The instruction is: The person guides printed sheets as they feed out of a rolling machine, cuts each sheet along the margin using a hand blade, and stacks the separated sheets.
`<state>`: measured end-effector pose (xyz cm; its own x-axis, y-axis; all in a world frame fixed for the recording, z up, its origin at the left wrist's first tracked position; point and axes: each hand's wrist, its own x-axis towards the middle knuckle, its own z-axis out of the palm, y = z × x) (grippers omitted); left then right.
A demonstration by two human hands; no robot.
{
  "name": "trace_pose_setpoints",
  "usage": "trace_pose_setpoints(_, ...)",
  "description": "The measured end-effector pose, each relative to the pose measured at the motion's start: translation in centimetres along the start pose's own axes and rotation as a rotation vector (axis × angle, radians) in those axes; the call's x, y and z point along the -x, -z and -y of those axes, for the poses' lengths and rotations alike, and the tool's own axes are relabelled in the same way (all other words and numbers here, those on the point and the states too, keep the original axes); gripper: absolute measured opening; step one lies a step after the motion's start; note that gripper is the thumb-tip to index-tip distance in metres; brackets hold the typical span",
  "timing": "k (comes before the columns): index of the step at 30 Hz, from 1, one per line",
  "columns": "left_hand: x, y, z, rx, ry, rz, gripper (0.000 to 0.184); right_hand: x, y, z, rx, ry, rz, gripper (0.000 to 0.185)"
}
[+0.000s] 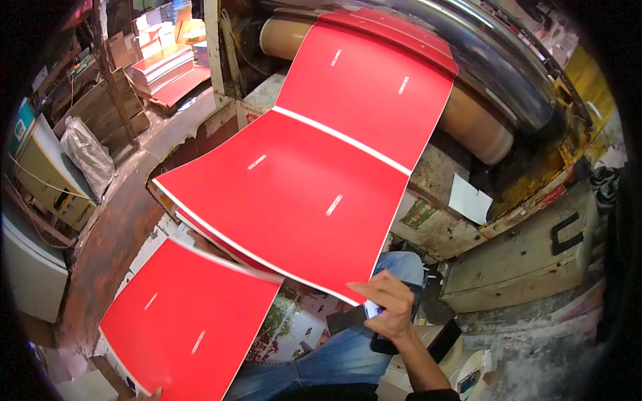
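A long red sheet (267,194) with white bands and small white marks comes down from the rollers. My right hand (391,304) is at its lower right corner, fingers bent together around something small, white and purple, beside a dark flat block (344,320). A separate red sheet (194,314) lies tilted at the lower left, its upper edge blurred. At its bottom edge my left hand (152,394) shows only its fingertips, closed on the sheet. Between the two sheets, a brownish shape is partly covered and cannot be made out.
A shiny metal roller (501,60) and a brown roller (478,127) stand at the upper right. A stack of red sheets (162,70) is at the upper left. A grey metal box (521,257) stands on the right, and a silvery bag (88,155) on the left.
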<state>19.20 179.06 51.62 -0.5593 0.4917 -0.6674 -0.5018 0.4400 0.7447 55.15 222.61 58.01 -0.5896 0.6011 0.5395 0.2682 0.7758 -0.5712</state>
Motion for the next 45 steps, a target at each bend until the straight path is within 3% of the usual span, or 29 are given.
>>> trace_pose_setpoints(4, -7.9, -5.5, -1.3, 0.096, -0.134, 0.170, 0.056, 1.5, -0.3, 1.8, -0.017, -0.006, 0.014, 0.052)
trace_pose_setpoints(8, -18.5, -14.7, -2.7, 0.264, -0.072, 0.123, 0.050, 3.6, -0.9, 2.8, -0.054, 0.006, 0.122, 0.058)
trace_pose_setpoints(10, -25.1, -14.9, -1.5, 0.396, 0.047, 0.339, 0.047, 5.3, -1.7, 2.9, -0.146, 0.010, 0.194, 0.066)
trace_pose_setpoints(11, -25.6, -17.3, -1.0, 0.264, -0.179, 0.286, 0.047, 5.8, -2.0, 3.1, -0.136, 0.013, 0.186, 0.066)
trace_pose_setpoints(13, -26.7, -18.4, 0.9, 0.137, -0.372, 0.278, 0.050, 6.9, -2.6, 3.8, -0.193, -0.021, 0.284, 0.070)
trace_pose_setpoints(15, -27.4, -18.3, 2.7, 0.453, -0.149, 0.203, 0.048, 7.9, -4.4, 4.0, -0.210, -0.017, 0.301, 0.073)
trace_pose_setpoints(17, -28.4, -18.6, 4.0, 0.501, -0.163, 0.163, 0.049, 7.6, -4.8, 4.5, -0.192, 0.041, 0.244, 0.060)
trace_pose_setpoints(18, -28.5, -18.8, 4.2, 0.523, -0.180, 0.158, 0.049, 7.9, -4.6, 4.8, -0.234, 0.020, 0.320, 0.076)
trace_pose_setpoints(23, -26.7, -20.5, 4.5, 0.697, -0.255, 0.129, 0.051, 9.2, -6.4, 5.2, -0.259, 0.015, 0.403, 0.076)
trace_pose_setpoints(25, -21.7, -22.2, 2.7, 0.834, -0.287, 0.158, 0.052, 9.8, -7.6, 5.4, -0.234, 0.073, 0.353, 0.078)
trace_pose_setpoints(26, -18.3, -22.7, 1.5, 0.911, -0.287, 0.194, 0.052, 9.8, -7.4, 5.9, -0.221, -0.013, 0.504, 0.075)
trace_pose_setpoints(29, -10.1, -22.0, 0.7, 0.932, -0.263, 0.258, 0.053, 10.8, -9.2, 6.2, -0.298, 0.042, 0.441, 0.070)
trace_pose_setpoints(31, -7.7, -20.1, 2.8, 0.793, -0.247, 0.215, 0.053, 10.2, -8.8, 6.9, -0.376, -0.009, 0.548, 0.066)
trace_pose_setpoints(33, -5.6, -19.2, 1.5, 0.182, -0.097, 0.108, 0.058, 7.0, -6.4, 6.2, -0.764, -0.386, 0.784, 0.042)
trace_pose_setpoints(35, -4.1, -17.5, 0.3, 0.282, -0.105, 0.127, 0.060, 3.9, -1.1, 4.6, -0.888, -0.795, 0.788, 0.033)
trace_pose_setpoints(36, -2.9, -16.3, -1.1, 0.143, 0.013, 0.075, 0.060, 4.5, -0.1, 2.8, -0.909, -0.766, 0.496, 0.030)
trace_pose_setpoints(37, -1.9, -15.2, -0.5, 0.142, 0.036, 0.040, 0.060, 2.6, 1.4, 3.2, -0.846, -1.013, 0.180, 0.036)
trace_pose_setpoints(39, 0.0, -13.0, 0.7, 0.142, 0.081, -0.032, 0.061, 2.0, 1.4, 0.8, -0.492, -0.956, -0.269, 0.033)
trace_pose_setpoints(41, 0.3, -10.6, 2.8, 0.334, -0.146, 0.101, 0.059, 2.1, 0.6, -1.2, -0.468, -0.926, -0.306, 0.034)
trace_pose_setpoints(45, 1.5, -8.4, 3.3, 0.176, -0.040, -0.001, 0.059, 2.6, -0.8, -1.1, -0.471, -0.947, -0.347, 0.031)
